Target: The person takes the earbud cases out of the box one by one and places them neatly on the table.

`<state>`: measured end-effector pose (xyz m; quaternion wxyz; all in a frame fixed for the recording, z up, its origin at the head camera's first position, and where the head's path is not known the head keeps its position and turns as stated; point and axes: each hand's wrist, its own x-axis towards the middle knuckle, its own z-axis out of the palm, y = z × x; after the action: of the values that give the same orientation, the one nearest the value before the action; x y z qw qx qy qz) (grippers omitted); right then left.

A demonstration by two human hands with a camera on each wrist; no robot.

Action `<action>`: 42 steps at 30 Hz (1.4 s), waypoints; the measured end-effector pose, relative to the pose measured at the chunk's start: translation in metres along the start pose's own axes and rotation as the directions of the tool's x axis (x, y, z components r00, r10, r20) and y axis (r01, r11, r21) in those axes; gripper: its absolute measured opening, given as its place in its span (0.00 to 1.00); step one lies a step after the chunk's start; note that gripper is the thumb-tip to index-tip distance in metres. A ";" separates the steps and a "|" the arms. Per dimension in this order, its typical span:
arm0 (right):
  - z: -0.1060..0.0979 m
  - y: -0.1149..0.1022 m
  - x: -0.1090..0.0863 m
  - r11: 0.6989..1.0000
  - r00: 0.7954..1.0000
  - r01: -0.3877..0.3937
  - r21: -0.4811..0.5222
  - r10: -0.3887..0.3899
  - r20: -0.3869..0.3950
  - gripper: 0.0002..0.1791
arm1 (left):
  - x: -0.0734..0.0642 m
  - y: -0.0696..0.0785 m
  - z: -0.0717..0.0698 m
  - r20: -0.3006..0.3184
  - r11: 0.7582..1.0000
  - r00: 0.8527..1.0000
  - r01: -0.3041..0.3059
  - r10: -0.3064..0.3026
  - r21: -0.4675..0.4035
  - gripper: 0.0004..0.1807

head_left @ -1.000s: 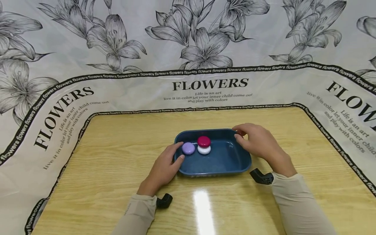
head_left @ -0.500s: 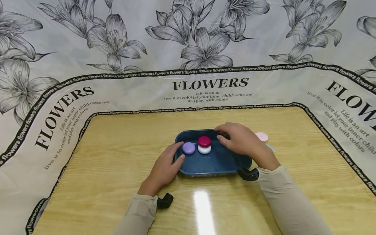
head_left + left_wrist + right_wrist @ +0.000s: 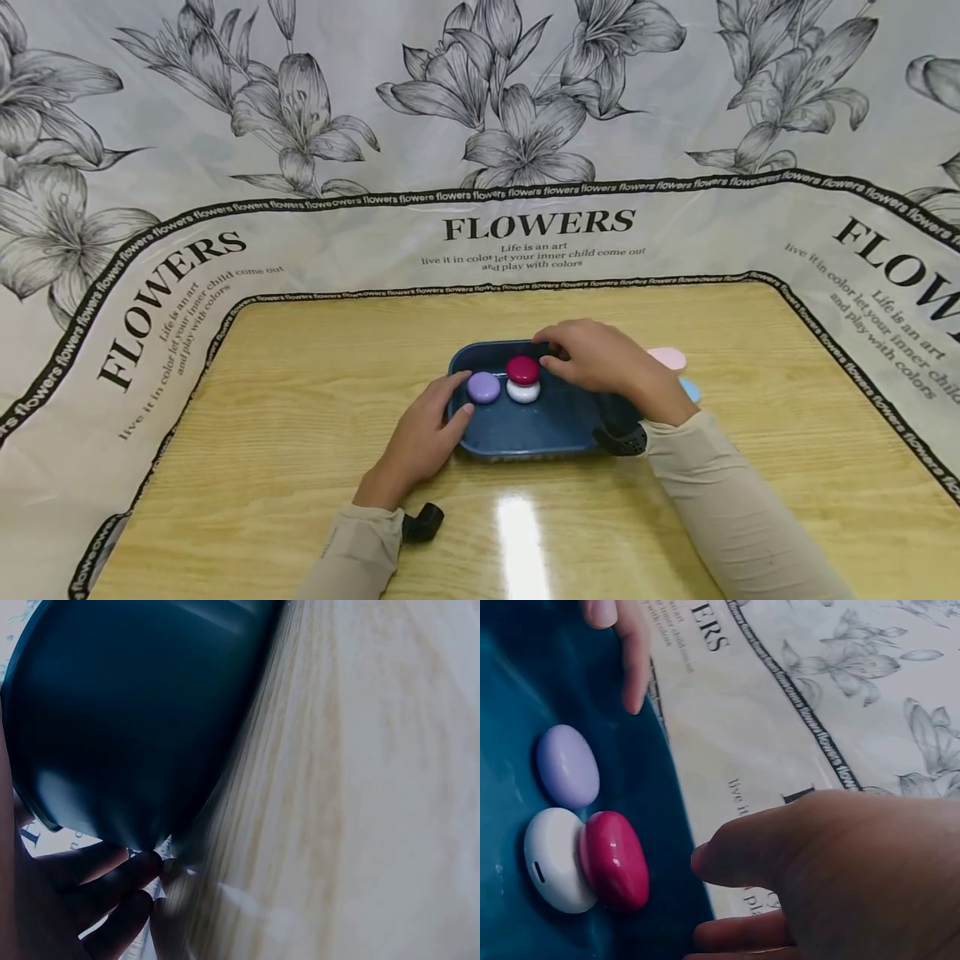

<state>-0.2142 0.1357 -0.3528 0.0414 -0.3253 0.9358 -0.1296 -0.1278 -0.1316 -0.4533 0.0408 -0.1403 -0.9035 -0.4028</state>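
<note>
A dark blue rectangular basin (image 3: 517, 443) sits on the table. My left hand (image 3: 423, 429) holds its left end, with the thumb over the rim and, in the left wrist view, fingers (image 3: 112, 889) against the outer wall. Inside the basin, a glossy lilac rounded disc (image 3: 483, 388) lies near that hand. Beside it, a glossy crimson rounded disc (image 3: 522, 370) leans on a white one (image 3: 523, 392), which shows a dark slot in its side in the right wrist view. My right hand (image 3: 600, 358) hovers over the basin's back right, thumb and fingers apart, holding nothing, fingertips close to the crimson disc.
Right of the basin, partly behind my right forearm, lie a flat pale pink piece (image 3: 667, 358) and a light blue piece (image 3: 690, 389). The wooden table (image 3: 315, 375) is bordered by a flower-print cloth (image 3: 337, 242) at the back and sides.
My right hand has moved left from the basin's right rim to near the crimson disc, bringing the pink and light blue pieces into view. My left hand keeps its place.
</note>
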 end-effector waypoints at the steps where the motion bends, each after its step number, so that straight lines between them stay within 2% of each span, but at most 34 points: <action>1: 0.000 0.000 0.000 1.000 1.000 -0.006 -0.001 0.006 0.014 0.21 | 0.000 0.000 0.001 0.000 1.000 1.000 -0.003 0.003 -0.003 0.27; 7: 0.003 -0.003 0.004 0.999 0.995 -0.039 -0.006 0.039 0.089 0.22 | -0.001 0.002 0.002 0.009 1.000 1.000 0.007 -0.007 -0.007 0.27; 17: -0.004 -0.013 0.013 0.999 0.983 -0.021 -0.026 0.025 0.183 0.25 | -0.001 -0.001 0.000 -0.003 1.000 1.000 0.010 -0.011 -0.006 0.27; 22: -0.002 -0.018 0.015 0.999 0.974 -0.017 -0.027 0.023 0.227 0.25 | -0.002 0.000 0.000 -0.002 1.000 1.000 -0.010 0.010 -0.019 0.27; 32: 0.002 -0.024 0.022 0.998 0.966 -0.013 -0.054 0.026 0.255 0.24 | 0.000 0.001 0.000 -0.003 1.000 1.000 0.010 -0.010 -0.017 0.26; 39: 0.005 -0.027 0.024 0.997 0.968 0.021 -0.079 0.000 0.252 0.12 | -0.001 0.001 0.000 -0.007 1.000 1.000 0.013 -0.013 -0.011 0.27; 42: 0.007 -0.027 0.024 0.996 0.967 0.022 -0.081 0.000 0.255 0.13 | -0.001 0.001 0.000 -0.004 1.000 1.000 0.017 -0.017 -0.008 0.27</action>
<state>-0.2158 0.0982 -0.3524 0.1468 -0.3459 0.9255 -0.0481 -0.1268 -0.1308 -0.4530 0.0387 -0.1317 -0.9030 -0.4071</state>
